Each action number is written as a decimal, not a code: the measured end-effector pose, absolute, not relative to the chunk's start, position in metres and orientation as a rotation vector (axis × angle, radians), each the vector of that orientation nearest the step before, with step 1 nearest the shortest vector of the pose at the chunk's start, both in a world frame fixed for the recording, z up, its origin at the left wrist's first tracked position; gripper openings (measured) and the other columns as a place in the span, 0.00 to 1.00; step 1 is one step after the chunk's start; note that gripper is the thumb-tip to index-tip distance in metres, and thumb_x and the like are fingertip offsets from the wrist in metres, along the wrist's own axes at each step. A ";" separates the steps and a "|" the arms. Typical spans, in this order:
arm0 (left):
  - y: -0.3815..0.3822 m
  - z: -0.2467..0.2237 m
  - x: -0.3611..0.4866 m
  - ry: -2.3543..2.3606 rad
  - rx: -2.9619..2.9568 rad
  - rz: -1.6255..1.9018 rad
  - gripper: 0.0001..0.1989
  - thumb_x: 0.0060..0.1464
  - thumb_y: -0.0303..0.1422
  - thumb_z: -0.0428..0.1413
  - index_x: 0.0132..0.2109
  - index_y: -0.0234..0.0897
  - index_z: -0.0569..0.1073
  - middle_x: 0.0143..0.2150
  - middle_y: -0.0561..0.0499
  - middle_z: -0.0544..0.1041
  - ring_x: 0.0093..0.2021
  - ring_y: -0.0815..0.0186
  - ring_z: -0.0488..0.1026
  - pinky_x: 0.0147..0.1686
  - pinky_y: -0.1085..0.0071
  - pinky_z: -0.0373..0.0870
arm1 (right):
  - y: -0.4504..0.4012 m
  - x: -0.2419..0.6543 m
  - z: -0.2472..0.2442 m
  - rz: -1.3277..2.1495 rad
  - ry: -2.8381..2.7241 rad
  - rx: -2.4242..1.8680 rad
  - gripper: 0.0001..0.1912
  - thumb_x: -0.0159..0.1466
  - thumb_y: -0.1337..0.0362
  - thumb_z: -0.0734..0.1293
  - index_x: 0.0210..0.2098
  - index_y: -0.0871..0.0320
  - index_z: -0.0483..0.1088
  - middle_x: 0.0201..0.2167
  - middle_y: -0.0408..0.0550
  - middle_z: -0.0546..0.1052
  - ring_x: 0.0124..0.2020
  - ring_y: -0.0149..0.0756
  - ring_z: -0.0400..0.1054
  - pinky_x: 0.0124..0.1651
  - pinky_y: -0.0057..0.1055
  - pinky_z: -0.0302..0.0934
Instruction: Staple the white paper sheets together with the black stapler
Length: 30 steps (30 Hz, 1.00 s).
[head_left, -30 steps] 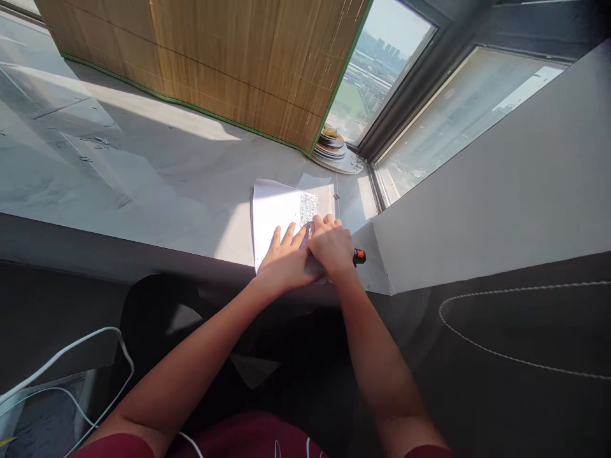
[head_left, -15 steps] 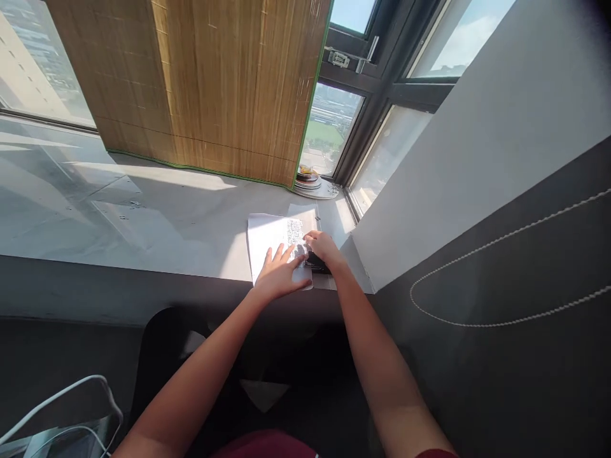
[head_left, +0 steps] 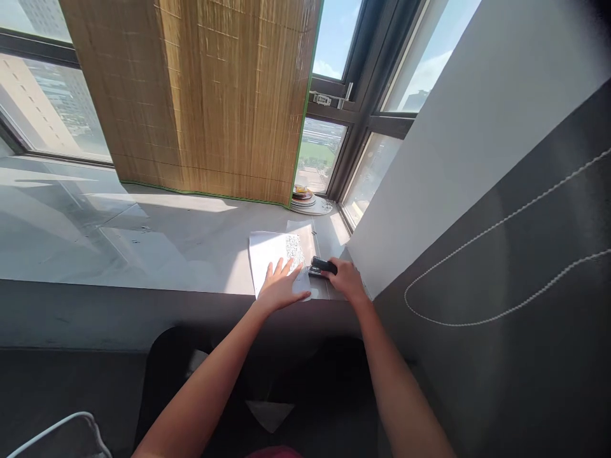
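Observation:
White sheets of paper (head_left: 263, 249), with dense dark writing along the right part, lie at the front of the window sill. My left hand (head_left: 279, 289) rests flat on them, fingers spread. Just to the right, my right hand (head_left: 347, 280) grips the back of a black stapler (head_left: 323, 264), whose front end points left at the paper's right edge. Whether the paper sits between the stapler's jaws I cannot tell. Behind them is another pale sheet (head_left: 301, 228), partly covered by the written paper.
A stack of plates (head_left: 310, 203) stands in the sill's far corner. A bamboo blind (head_left: 214, 114) hangs over the window behind the sill (head_left: 200, 254). At the right, a beaded cord (head_left: 458, 323) hangs by the wall. A white cable (head_left: 62, 421) is at lower left.
My right hand has moved right, from near the paper's edge to the stapler's back end, so more of the stapler shows. My left hand stays on the paper. The view has tilted up slightly.

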<state>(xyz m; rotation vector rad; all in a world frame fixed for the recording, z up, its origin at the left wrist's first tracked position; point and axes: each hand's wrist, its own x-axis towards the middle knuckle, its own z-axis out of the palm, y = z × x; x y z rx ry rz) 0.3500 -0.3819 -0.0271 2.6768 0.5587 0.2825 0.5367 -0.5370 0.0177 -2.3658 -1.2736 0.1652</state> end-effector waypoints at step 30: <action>-0.292 -0.002 0.288 0.741 2.266 1.201 0.16 0.70 0.36 0.49 0.47 0.39 0.82 0.53 0.41 0.85 0.58 0.52 0.80 0.61 0.53 0.76 | -0.394 0.539 -0.028 0.190 -1.135 -1.871 0.06 0.64 0.63 0.70 0.41 0.54 0.75 0.40 0.47 0.83 0.42 0.43 0.74 0.48 0.36 0.68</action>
